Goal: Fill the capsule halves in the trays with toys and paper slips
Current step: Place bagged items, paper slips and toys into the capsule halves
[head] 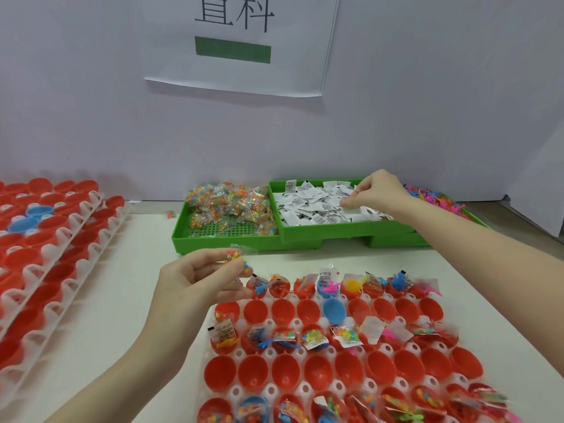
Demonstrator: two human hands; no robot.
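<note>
Head view, left hand (pixel 201 279): raised over the near tray's far-left corner, fingers pinched on a small clear bead packet (pixel 236 257).
Head view, right hand (pixel 374 190): reaching into the green bin (pixel 335 232), thumb and fingers closing on one white paper slip (pixel 351 212) in the heap; it looks gripped, though the pile hides the fingertips in part.
Near tray (pixel 305 325): red capsule halves in alternating rows; the filled rows already hold toys and slips, the rows between look bare, apart from beads in the leftmost cup (pixel 226 312).
Blue half (pixel 334 309): one odd colour among the bare red ones.
Stacked trays (pixel 52 239): at the left, well apart from the work.
Risk, slips: they lie tangled, so I would expect two to lift together and one cup to get a double.
Risk, packet: light and crinkly, held only at its edge; it could slide off the fingertips and land between cups.
Risk, filled cups: slips stand proud of the rims, so a passing wrist might flick one out.
</note>
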